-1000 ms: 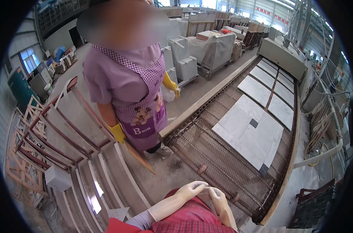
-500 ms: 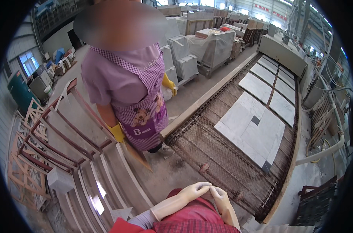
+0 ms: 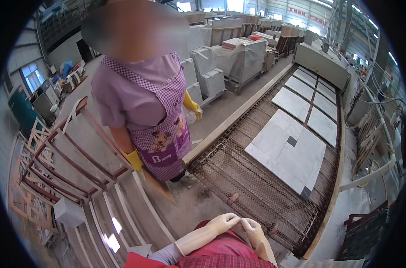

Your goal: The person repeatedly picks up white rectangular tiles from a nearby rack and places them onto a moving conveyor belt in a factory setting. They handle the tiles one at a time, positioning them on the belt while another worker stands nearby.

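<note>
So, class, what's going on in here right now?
The wearer's left hand and right hand are together in front of red clothing, with nothing visible in them. A co-worker in yellow gloves stands ahead to the left, one glove at a brown board. Pale stone slabs lie on the mesh bed to the right.

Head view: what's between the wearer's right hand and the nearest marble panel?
In the head view, a bare stretch of wire-mesh conveyor separates right hand from marble panel.
</note>
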`<action>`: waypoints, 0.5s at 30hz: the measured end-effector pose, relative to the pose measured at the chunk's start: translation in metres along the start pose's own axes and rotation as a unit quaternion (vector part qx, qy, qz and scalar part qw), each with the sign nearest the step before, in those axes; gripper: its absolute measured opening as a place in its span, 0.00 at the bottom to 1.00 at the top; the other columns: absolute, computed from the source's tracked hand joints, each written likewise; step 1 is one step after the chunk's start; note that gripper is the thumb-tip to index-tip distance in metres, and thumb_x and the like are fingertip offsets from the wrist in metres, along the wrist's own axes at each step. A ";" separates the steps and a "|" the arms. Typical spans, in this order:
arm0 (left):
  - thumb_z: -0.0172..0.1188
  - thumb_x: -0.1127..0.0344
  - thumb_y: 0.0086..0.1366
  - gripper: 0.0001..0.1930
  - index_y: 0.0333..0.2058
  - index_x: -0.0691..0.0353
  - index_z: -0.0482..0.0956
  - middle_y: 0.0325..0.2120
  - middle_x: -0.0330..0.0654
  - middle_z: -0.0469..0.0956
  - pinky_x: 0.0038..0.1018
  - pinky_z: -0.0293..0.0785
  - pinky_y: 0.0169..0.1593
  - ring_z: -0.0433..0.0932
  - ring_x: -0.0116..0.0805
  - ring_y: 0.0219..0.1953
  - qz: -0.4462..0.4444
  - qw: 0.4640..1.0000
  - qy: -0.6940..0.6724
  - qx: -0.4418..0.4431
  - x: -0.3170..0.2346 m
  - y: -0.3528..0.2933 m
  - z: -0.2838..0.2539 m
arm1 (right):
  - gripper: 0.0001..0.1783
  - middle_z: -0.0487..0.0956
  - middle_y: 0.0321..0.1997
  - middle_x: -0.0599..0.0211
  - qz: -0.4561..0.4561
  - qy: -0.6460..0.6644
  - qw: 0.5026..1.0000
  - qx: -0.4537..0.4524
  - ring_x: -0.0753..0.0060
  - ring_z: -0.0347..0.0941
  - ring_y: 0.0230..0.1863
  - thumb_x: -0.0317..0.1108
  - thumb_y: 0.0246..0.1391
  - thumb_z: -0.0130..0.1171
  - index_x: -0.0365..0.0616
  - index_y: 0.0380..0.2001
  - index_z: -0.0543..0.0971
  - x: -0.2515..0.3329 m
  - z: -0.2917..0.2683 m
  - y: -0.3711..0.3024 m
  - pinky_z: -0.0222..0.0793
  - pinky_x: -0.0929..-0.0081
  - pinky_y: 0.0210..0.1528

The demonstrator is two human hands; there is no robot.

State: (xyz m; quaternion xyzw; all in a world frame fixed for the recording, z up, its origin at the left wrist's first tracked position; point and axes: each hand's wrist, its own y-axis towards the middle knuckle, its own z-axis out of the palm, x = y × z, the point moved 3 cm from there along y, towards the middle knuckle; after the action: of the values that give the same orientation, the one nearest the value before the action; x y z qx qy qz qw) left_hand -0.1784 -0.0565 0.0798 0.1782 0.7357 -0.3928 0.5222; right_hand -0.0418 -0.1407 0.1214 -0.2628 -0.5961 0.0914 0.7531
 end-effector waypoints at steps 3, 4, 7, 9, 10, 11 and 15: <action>0.53 0.49 0.69 0.21 0.48 0.62 0.78 0.43 0.45 0.81 0.30 0.71 0.53 0.78 0.35 0.47 -0.008 1.000 0.026 -0.008 -0.008 -0.001 -0.001 | 0.17 0.82 0.42 0.56 -0.009 -0.006 1.000 0.002 0.68 0.81 0.42 0.36 0.67 0.50 0.31 0.47 0.76 -0.005 -0.005 0.003 0.76 0.74 0.48; 0.53 0.50 0.69 0.20 0.47 0.62 0.78 0.42 0.46 0.81 0.31 0.71 0.53 0.78 0.36 0.47 -0.006 0.999 0.033 -0.009 -0.014 -0.003 -0.002 | 0.17 0.82 0.42 0.57 -0.011 -0.007 1.000 0.003 0.68 0.81 0.42 0.36 0.67 0.50 0.31 0.47 0.76 -0.003 -0.005 0.002 0.75 0.74 0.48; 0.53 0.53 0.69 0.18 0.46 0.63 0.77 0.40 0.47 0.81 0.33 0.72 0.50 0.78 0.37 0.45 0.009 0.999 0.052 -0.015 -0.026 -0.007 -0.004 | 0.17 0.82 0.43 0.61 -0.010 0.020 0.999 0.023 0.73 0.79 0.42 0.37 0.66 0.51 0.32 0.46 0.78 0.008 -0.004 -0.006 0.73 0.76 0.49; 0.54 0.55 0.69 0.17 0.45 0.63 0.77 0.38 0.48 0.81 0.33 0.72 0.49 0.79 0.38 0.43 0.034 0.997 0.060 -0.019 -0.029 -0.006 -0.003 | 0.17 0.82 0.43 0.62 -0.027 0.003 1.000 0.013 0.73 0.79 0.42 0.37 0.66 0.52 0.32 0.46 0.78 0.004 -0.009 -0.004 0.73 0.77 0.49; 0.54 0.55 0.69 0.16 0.45 0.63 0.77 0.38 0.48 0.81 0.34 0.72 0.48 0.79 0.39 0.43 0.044 0.997 0.062 -0.022 -0.032 -0.005 -0.003 | 0.17 0.82 0.42 0.60 -0.045 -0.029 0.999 -0.008 0.71 0.80 0.42 0.37 0.66 0.51 0.32 0.47 0.77 -0.005 -0.016 0.001 0.74 0.76 0.48; 0.54 0.56 0.69 0.16 0.44 0.64 0.78 0.37 0.48 0.81 0.34 0.73 0.47 0.79 0.39 0.42 0.054 0.996 0.065 -0.025 -0.036 -0.005 -0.002 | 0.18 0.83 0.42 0.58 -0.063 -0.061 0.996 -0.029 0.70 0.80 0.41 0.36 0.66 0.51 0.31 0.48 0.77 -0.012 -0.024 0.004 0.75 0.75 0.48; 0.54 0.56 0.70 0.15 0.43 0.63 0.78 0.37 0.48 0.81 0.33 0.73 0.47 0.79 0.38 0.42 0.055 0.996 0.064 -0.038 -0.037 -0.010 -0.005 | 0.17 0.83 0.41 0.58 -0.065 -0.076 0.995 -0.023 0.70 0.80 0.42 0.36 0.66 0.51 0.31 0.48 0.77 0.007 -0.011 -0.010 0.74 0.75 0.48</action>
State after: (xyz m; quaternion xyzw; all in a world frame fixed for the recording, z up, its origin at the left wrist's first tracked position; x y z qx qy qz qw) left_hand -0.1742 -0.0536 0.1181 0.2233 0.7713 -0.3230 0.5009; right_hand -0.0308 -0.1493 0.1308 -0.2334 -0.6693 0.0484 0.7037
